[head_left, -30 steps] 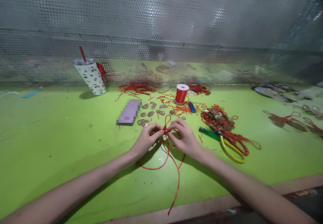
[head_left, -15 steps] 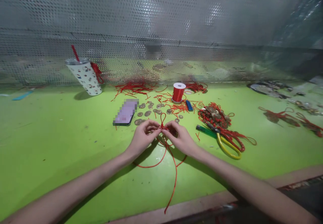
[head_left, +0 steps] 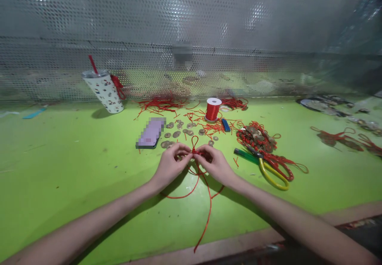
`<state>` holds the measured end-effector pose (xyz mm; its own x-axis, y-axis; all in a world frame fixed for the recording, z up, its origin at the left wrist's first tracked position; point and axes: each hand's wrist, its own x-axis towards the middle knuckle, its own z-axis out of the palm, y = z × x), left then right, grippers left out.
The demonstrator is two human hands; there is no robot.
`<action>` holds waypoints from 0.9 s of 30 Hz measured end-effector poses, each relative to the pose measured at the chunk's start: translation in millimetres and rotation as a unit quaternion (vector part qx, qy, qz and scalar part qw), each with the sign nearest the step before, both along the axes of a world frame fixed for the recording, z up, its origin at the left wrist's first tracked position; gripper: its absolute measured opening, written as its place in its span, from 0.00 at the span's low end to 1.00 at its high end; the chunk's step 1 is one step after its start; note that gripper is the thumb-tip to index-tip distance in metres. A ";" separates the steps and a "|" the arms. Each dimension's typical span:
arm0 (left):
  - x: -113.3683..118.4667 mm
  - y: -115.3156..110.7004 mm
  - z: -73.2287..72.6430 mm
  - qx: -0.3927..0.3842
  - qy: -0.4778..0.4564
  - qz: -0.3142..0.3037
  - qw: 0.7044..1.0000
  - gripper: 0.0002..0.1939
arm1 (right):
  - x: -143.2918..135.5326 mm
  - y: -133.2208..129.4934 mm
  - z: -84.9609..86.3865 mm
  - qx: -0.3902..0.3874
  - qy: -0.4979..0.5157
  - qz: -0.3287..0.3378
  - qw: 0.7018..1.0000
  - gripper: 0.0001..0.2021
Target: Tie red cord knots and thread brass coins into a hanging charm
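Both hands meet over the middle of the green table (head_left: 125,193). My left hand (head_left: 173,162) pinches a knotted red cord (head_left: 210,205) from the left, and my right hand (head_left: 213,162) pinches it from the right. A small loop of the cord stands up between the fingertips. Below the hands the cord hangs in curves, with one long end reaching toward the table's front edge. Loose coins (head_left: 176,134) lie just behind the hands. The far fingers of both hands are partly hidden.
A phone (head_left: 151,133) and a patterned cup (head_left: 106,92) are at the left. Behind the hands are a red spool (head_left: 212,110) and a blue lighter (head_left: 226,125). At the right, scissors (head_left: 273,176) and a green cutter (head_left: 246,155) lie beside a pile of corded coins (head_left: 256,137).
The view has shifted slightly, so the tabletop things appear a little further right. Both hands keep nearly the same pinch on the cord.
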<state>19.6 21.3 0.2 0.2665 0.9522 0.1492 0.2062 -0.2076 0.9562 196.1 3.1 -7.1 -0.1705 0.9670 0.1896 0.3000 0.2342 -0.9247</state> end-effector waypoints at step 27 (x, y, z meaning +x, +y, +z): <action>-7.1 0.0 0.4 0.255 0.130 -0.025 0.958 0.17 | -1.2 3.3 -0.2 -0.075 0.107 0.039 0.991 0.13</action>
<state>12.5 21.3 0.6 0.4010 0.7578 0.5147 0.4017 -0.6504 0.6447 194.9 6.3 -7.3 -0.2165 0.9726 0.0850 0.0797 0.1044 -0.9913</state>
